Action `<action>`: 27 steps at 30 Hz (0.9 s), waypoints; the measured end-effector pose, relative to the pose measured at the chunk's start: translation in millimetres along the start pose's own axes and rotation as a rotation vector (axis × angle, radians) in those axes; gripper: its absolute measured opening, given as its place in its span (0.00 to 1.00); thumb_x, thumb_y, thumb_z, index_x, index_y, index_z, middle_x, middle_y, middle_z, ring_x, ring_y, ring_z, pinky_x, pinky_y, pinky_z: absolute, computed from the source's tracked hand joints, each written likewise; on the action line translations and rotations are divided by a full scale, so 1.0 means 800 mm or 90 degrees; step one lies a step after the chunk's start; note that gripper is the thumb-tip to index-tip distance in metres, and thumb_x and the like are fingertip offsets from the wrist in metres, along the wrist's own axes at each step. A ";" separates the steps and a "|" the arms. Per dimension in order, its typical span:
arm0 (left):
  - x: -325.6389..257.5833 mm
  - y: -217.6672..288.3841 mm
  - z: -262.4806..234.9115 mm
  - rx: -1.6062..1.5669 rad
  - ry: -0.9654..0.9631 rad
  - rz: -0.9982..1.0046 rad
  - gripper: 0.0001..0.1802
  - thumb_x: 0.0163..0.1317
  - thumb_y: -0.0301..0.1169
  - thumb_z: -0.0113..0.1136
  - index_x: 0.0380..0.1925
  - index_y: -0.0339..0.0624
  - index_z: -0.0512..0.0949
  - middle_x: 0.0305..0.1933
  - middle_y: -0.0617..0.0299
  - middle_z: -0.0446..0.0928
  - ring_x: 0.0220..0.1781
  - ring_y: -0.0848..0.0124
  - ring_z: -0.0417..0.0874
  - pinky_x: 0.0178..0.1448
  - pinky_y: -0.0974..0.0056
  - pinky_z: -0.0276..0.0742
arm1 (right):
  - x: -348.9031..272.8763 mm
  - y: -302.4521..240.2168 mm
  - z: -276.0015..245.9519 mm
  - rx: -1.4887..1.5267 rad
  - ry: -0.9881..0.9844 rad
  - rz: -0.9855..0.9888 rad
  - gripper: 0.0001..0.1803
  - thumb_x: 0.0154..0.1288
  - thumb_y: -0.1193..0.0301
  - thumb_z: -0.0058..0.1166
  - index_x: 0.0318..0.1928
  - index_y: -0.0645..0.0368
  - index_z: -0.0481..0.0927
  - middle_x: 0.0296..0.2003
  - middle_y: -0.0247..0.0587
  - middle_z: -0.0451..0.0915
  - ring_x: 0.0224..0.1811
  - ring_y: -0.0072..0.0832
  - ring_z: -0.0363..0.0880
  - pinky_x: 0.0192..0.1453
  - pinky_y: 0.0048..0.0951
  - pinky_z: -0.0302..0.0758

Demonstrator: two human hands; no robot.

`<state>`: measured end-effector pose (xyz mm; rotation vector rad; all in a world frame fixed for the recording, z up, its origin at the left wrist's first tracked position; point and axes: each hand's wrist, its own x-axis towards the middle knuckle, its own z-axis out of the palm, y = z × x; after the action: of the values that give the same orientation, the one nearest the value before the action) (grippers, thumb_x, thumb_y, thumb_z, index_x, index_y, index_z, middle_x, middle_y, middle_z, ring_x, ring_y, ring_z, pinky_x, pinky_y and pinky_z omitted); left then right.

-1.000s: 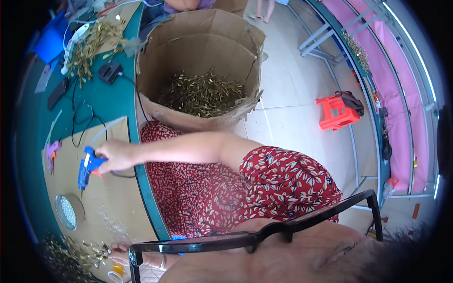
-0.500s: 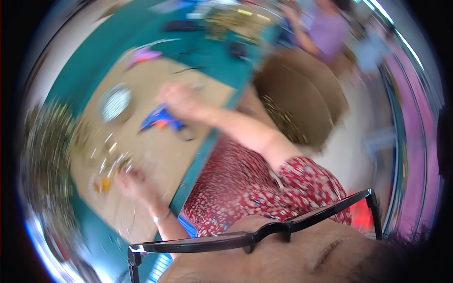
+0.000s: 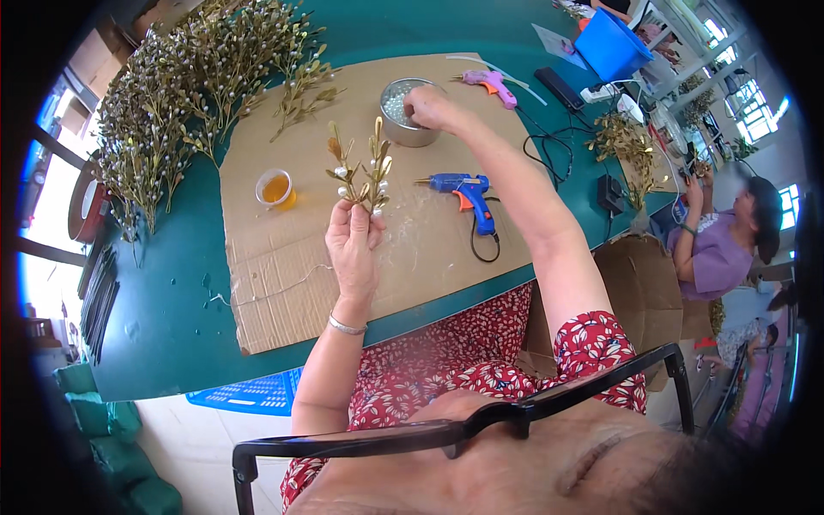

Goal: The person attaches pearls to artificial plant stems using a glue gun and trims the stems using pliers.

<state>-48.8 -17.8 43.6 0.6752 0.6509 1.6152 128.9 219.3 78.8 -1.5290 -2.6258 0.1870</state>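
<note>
While a gold-leaved artificial sprig with white pearl-like beads (image 3: pixel 378 176) is held upright by its lower end between the thumb and fingers of the left hand (image 3: pixel 354 253), the fingers of the right hand (image 3: pixel 432 109) are dipped into a round silver metal tin (image 3: pixel 408 136) of small white beads; whether a bead is pinched there cannot be told, as the fingertips are hidden. The sprig is raised over a flat brown cardboard sheet (image 3: pixel 287 240), near the middle of the scene, with the tin placed just beyond it to the right. To the right of the sprig, a blue glue gun with an orange trigger (image 3: pixel 468 190) is laid on the cardboard, its nozzle pointed left. On the left, a small clear cup with amber-yellow contents (image 3: pixel 260 190) is set. At the far right edge of the sheet, a pink glue gun (image 3: pixel 491 85) is seen. The far left of the green table (image 3: pixel 172 318) is covered by a large heap of similar sprigs (image 3: pixel 189 94).
</note>
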 end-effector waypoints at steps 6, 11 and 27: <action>0.013 -0.013 -0.008 0.009 0.015 -0.029 0.09 0.70 0.33 0.49 0.44 0.40 0.71 0.27 0.65 0.73 0.21 0.84 0.59 0.24 0.78 0.53 | -0.015 0.017 -0.001 0.299 0.093 -0.015 0.11 0.51 0.75 0.58 0.38 0.61 0.84 0.31 0.43 0.83 0.32 0.30 0.81 0.38 0.31 0.77; 0.016 -0.028 -0.002 0.033 -0.003 -0.069 0.09 0.71 0.34 0.48 0.43 0.41 0.71 0.28 0.64 0.73 0.21 0.83 0.58 0.24 0.78 0.53 | -0.102 0.010 -0.031 0.878 0.083 0.050 0.12 0.59 0.76 0.57 0.44 0.65 0.81 0.33 0.41 0.83 0.31 0.21 0.79 0.36 0.20 0.76; 0.018 -0.098 0.026 0.101 -0.049 -0.143 0.13 0.69 0.33 0.51 0.49 0.37 0.69 0.27 0.67 0.74 0.22 0.86 0.63 0.25 0.80 0.55 | -0.241 0.002 0.020 1.295 0.105 0.036 0.10 0.64 0.70 0.56 0.39 0.65 0.79 0.27 0.37 0.77 0.27 0.20 0.71 0.30 0.19 0.67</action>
<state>17.1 7.8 1.3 0.7482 0.7760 1.3347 222.6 51.6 58.4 -0.5906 -0.9223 1.7595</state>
